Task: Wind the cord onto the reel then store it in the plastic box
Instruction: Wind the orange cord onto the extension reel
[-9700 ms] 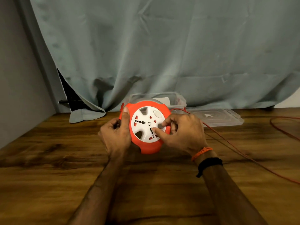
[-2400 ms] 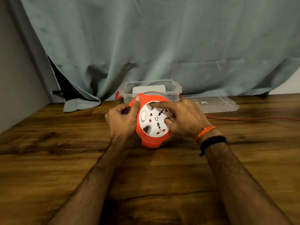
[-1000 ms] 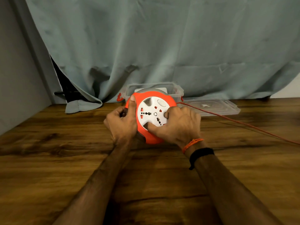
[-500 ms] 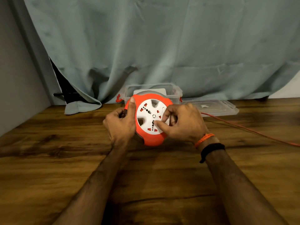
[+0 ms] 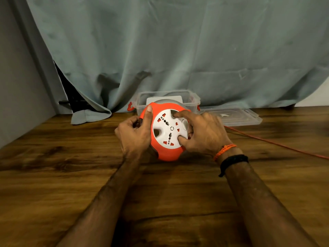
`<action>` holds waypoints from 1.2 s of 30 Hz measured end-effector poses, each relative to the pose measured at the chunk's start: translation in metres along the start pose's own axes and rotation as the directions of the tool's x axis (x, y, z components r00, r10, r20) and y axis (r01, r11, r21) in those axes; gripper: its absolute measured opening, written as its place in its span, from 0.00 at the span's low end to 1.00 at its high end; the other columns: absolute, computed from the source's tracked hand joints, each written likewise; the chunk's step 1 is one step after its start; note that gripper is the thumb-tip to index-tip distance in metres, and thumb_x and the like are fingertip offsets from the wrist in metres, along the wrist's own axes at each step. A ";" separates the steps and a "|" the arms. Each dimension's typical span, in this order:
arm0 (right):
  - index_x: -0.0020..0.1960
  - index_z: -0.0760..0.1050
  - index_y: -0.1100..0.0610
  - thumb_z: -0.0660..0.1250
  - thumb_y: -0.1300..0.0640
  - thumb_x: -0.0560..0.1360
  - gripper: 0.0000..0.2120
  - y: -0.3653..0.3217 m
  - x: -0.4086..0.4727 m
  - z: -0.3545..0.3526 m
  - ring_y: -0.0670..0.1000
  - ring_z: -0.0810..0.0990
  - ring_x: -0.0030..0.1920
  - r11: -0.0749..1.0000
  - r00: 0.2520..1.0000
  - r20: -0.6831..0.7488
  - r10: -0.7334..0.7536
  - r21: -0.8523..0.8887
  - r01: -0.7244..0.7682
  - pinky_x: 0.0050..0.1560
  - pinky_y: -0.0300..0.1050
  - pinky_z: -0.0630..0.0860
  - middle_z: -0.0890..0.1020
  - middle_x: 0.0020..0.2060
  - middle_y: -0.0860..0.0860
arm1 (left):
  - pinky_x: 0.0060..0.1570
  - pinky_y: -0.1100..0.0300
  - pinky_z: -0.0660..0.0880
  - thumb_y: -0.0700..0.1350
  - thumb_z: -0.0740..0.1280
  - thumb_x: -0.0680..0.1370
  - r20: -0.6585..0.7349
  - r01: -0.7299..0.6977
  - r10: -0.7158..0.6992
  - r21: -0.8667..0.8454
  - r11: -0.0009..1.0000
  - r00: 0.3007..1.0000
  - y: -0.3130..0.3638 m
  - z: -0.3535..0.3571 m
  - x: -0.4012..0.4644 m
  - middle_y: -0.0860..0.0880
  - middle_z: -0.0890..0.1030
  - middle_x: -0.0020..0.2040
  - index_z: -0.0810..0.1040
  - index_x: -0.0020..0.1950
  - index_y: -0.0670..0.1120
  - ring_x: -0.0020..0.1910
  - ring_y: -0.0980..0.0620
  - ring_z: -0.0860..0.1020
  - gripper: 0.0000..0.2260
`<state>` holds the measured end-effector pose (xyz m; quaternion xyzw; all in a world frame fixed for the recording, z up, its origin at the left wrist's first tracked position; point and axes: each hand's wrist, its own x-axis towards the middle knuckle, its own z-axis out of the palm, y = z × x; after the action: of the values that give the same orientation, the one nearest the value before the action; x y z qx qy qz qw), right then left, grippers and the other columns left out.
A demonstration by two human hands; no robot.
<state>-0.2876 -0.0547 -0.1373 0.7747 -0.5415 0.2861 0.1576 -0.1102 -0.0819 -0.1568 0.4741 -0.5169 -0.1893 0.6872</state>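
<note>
- Left hand point(image 5: 134, 135): closed around the left edge of the reel point(image 5: 167, 154). The thumb lies up along the orange rim; the fingers curl behind the housing and are partly hidden.
- Right hand point(image 5: 204, 134): pressed against the white socket face point(image 5: 166, 130). The index finger reaches to the upper part of the face and the thumb sits in a recess at the lower right. Whether this hand clamps the reel or only bears on the face cannot be told.
- Reel: orange housing with a grey band along the top. It stands tilted on its lower edge on the wooden table point(image 5: 71, 175), face turned toward the camera. The white face carries several socket openings with orange shutters.
- Cord point(image 5: 277, 144): orange. It emerges from behind the right hand and runs across the table to the right edge of the view. A length remains unwound.
- Right wrist: an orange thread band point(image 5: 225, 150) and a black band point(image 5: 233, 160) sit side by side.
- Plastic box point(image 5: 193, 100): clear, open, with orange latches. It stands directly behind the reel, against the curtain point(image 5: 178, 50).
- Lid point(image 5: 240, 116): clear, lying flat on the table just right of the box.
</note>
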 end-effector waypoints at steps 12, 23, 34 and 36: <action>0.30 0.70 0.53 0.56 0.19 0.54 0.35 -0.039 0.002 0.018 0.55 0.79 0.35 0.932 0.908 -0.222 0.355 0.017 -0.361 0.36 0.42 0.64 0.79 0.30 0.52 | 0.37 0.61 0.77 0.60 0.69 0.76 -0.141 -0.053 0.052 -0.008 0.999 0.989 -0.007 0.002 0.002 0.55 0.80 0.28 0.81 0.32 0.49 0.30 0.55 0.80 0.19; 0.48 0.76 0.48 0.69 0.44 0.65 0.14 -0.004 0.000 -0.012 0.53 0.77 0.32 0.984 0.985 -0.166 0.053 0.174 -0.024 0.41 0.50 0.77 0.72 0.25 0.43 | 0.32 0.68 0.72 0.61 0.69 0.76 -0.124 -0.034 0.034 0.000 0.999 0.992 -0.009 0.000 0.006 0.56 0.79 0.27 0.79 0.31 0.51 0.26 0.62 0.76 0.19; 0.69 0.66 0.42 0.66 0.54 0.68 0.30 -0.005 0.001 -0.006 0.51 0.73 0.36 0.998 0.998 0.031 -0.061 0.035 0.060 0.46 0.49 0.77 0.70 0.29 0.44 | 0.30 0.76 0.64 0.60 0.69 0.76 -0.060 -0.135 0.139 0.062 0.989 0.989 -0.010 0.001 0.004 0.58 0.73 0.20 0.73 0.26 0.52 0.24 0.63 0.71 0.22; 0.69 0.66 0.42 0.66 0.53 0.68 0.30 -0.005 0.001 -0.005 0.54 0.76 0.39 0.999 0.998 0.041 -0.048 0.020 0.048 0.47 0.50 0.76 0.71 0.32 0.46 | 0.29 0.77 0.64 0.59 0.70 0.76 -0.052 -0.169 0.171 0.045 0.985 0.984 -0.010 0.001 0.004 0.59 0.73 0.20 0.73 0.27 0.53 0.24 0.65 0.71 0.20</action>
<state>-0.2843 -0.0511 -0.1325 0.7947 -0.5231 0.2713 0.1458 -0.1073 -0.0904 -0.1636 0.4473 -0.5398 -0.1061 0.7052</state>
